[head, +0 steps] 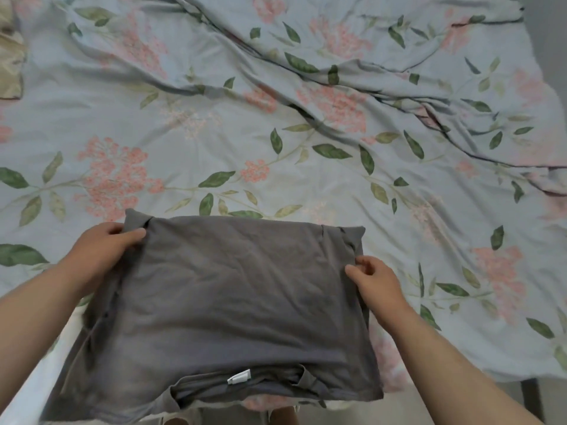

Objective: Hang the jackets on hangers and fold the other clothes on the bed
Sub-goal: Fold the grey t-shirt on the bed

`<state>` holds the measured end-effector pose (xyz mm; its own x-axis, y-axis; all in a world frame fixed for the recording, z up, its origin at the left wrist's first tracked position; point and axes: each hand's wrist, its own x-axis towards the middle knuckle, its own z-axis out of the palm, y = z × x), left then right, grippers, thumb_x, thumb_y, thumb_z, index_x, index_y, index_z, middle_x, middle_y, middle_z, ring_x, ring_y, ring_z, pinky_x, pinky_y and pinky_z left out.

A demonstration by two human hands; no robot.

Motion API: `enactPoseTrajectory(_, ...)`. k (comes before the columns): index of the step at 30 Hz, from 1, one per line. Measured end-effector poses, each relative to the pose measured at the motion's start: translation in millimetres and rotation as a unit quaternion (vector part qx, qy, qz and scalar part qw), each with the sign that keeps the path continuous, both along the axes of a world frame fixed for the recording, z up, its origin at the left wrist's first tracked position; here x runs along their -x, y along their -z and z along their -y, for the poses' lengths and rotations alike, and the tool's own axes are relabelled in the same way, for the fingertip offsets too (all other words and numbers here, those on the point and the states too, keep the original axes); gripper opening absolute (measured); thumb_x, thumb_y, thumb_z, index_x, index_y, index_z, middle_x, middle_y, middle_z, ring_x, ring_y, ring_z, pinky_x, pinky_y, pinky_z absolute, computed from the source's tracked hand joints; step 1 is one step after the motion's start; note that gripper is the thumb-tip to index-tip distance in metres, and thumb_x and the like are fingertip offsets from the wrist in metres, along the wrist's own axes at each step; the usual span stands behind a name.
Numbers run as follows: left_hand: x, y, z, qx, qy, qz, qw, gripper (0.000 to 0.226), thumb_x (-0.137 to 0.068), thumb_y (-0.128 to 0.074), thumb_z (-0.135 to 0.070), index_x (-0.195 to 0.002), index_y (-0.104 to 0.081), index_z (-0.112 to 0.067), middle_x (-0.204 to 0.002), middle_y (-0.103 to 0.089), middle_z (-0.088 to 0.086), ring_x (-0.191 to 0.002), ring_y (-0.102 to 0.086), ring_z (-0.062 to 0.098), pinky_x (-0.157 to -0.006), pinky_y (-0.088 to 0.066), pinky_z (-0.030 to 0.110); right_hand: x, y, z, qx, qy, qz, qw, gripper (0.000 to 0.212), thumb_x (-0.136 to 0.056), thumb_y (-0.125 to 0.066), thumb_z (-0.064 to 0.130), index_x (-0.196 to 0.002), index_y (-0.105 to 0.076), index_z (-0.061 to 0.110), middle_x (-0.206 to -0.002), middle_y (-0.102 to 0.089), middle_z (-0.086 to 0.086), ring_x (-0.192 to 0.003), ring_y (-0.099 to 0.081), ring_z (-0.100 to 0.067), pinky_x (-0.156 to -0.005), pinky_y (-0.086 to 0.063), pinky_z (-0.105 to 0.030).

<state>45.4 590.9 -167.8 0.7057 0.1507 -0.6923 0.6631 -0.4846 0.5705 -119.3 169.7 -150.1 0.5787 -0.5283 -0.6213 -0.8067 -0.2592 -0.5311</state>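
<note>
A dark grey, soft cotton T-shirt, folded into a rough rectangle, lies at the near edge of a bed, its lower part hanging toward the person. A small white fabric label shows at the garment's near edge, beside bunched layers of the same grey cloth. The left hand grips the shirt's far left corner, fingers curled over the fold with the thumb on top. The right hand pinches the right edge a little nearer the person, fingers bent around the cloth. The two hands are set well apart, one at each side of the garment, with bare forearms reaching in from the bottom corners. Beneath the shirt spreads a pale blue bed cover printed with pink flower clusters and green leaves; it lies smooth on the left and rumples into long diagonal creases toward the upper right. A cream-coloured, shiny pillow shows at the upper left edge. A white bed rail runs along the lower left, and a strip of light-coloured floor appears at the bottom right.
</note>
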Motion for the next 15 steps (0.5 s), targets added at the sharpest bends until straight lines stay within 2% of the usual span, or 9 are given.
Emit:
enactPoseTrajectory(2,-20.8,1.4,11.5,0.04,-0.061,-0.023,0.997,0.023,-0.087,-0.072,-0.027,-0.097,-0.071,-0.007,-0.096,-0.072,0.011,-0.079,-0.065,0.024,-0.063,-0.049,0.032,-41.2,5.9,4.4,-0.059,0.06,0.016,0.996,0.031,-0.087,-0.068,0.036,-0.108,-0.067,0.013,-0.1,-0.071,-0.003,-0.093,-0.066,-0.02,-0.083,-0.054,-0.038)
enactPoseTrajectory(4,-33.5,4.5,19.7,0.06,-0.072,-0.041,0.995,0.027,-0.085,-0.074,-0.027,-0.1,-0.072,-0.005,-0.099,-0.072,0.012,-0.084,-0.067,0.027,-0.071,-0.053,0.034,-72.2,12.0,5.3,-0.124,0.164,0.012,0.979,0.031,-0.086,-0.07,0.037,-0.102,-0.07,0.01,-0.105,-0.071,-0.008,-0.098,-0.066,-0.025,-0.091,-0.054,-0.041)
enactPoseTrajectory(6,-39.9,10.2,22.2,0.081,-0.094,-0.061,0.99,0.034,-0.085,-0.075,-0.028,-0.108,-0.071,-0.004,-0.106,-0.072,0.011,-0.098,-0.067,0.03,-0.091,-0.053,0.043,-92.5,18.3,4.2,-0.193,0.25,-0.018,0.949,0.03,-0.086,-0.073,0.036,-0.101,-0.07,0.01,-0.101,-0.072,-0.008,-0.096,-0.066,-0.026,-0.085,-0.056,-0.039)
enactPoseTrajectory(8,-44.9,14.6,20.1,0.077,-0.116,-0.054,0.989,0.033,-0.088,-0.071,-0.026,-0.113,-0.069,-0.005,-0.115,-0.069,0.01,-0.107,-0.064,0.03,-0.101,-0.048,0.047,-100.9,20.6,4.0,-0.24,0.268,-0.058,0.931,0.024,-0.088,-0.072,0.031,-0.099,-0.071,0.009,-0.098,-0.073,-0.009,-0.091,-0.067,-0.026,-0.072,-0.055,-0.035)
enactPoseTrajectory(10,-53.0,18.4,13.5,0.083,-0.17,-0.019,0.982,0.023,-0.092,-0.066,-0.023,-0.11,-0.069,-0.01,-0.12,-0.067,0.009,-0.109,-0.062,0.027,-0.101,-0.048,0.044,-101.1,20.9,13.4,-0.227,0.291,-0.057,0.928,0.016,-0.09,-0.07,0.021,-0.098,-0.07,0.007,-0.095,-0.072,-0.01,-0.085,-0.067,-0.025,-0.067,-0.054,-0.035)
enactPoseTrajectory(12,-59.0,20.5,2.1,0.074,-0.248,0.023,0.966,0.022,-0.093,-0.064,-0.02,-0.113,-0.068,-0.012,-0.122,-0.065,0.008,-0.109,-0.061,0.023,-0.1,-0.048,0.04,-96.8,20.5,30.5,-0.179,0.341,-0.021,0.923,0.013,-0.09,-0.069,0.015,-0.096,-0.068,0.004,-0.092,-0.069,-0.01,-0.081,-0.065,-0.024,-0.065,-0.055,-0.036)
enactPoseTrajectory(13,-59.7,20.3,-3.7,0.061,-0.259,0.043,0.963,0.023,-0.092,-0.065,-0.019,-0.113,-0.067,-0.011,-0.118,-0.066,0.008,-0.106,-0.061,0.023,-0.098,-0.049,0.038,-93.2,21.7,39.0,-0.147,0.351,-0.008,0.925,0.014,-0.089,-0.069,0.016,-0.095,-0.067,0.003,-0.093,-0.068,-0.011,-0.081,-0.064,-0.025,-0.068,-0.055,-0.038)
enactPoseTrajectory(15,-54.2,18.8,-10.9,0.021,-0.2,0.071,0.977,0.011,-0.089,-0.07,-0.021,-0.094,-0.069,-0.011,-0.102,-0.067,0.009,-0.095,-0.062,0.025,-0.087,-0.05,0.037,-87.9,26.9,46.1,-0.068,0.293,-0.007,0.954,0.023,-0.087,-0.071,0.024,-0.094,-0.068,0.003,-0.096,-0.066,-0.011,-0.086,-0.061,-0.026,-0.075,-0.052,-0.038)
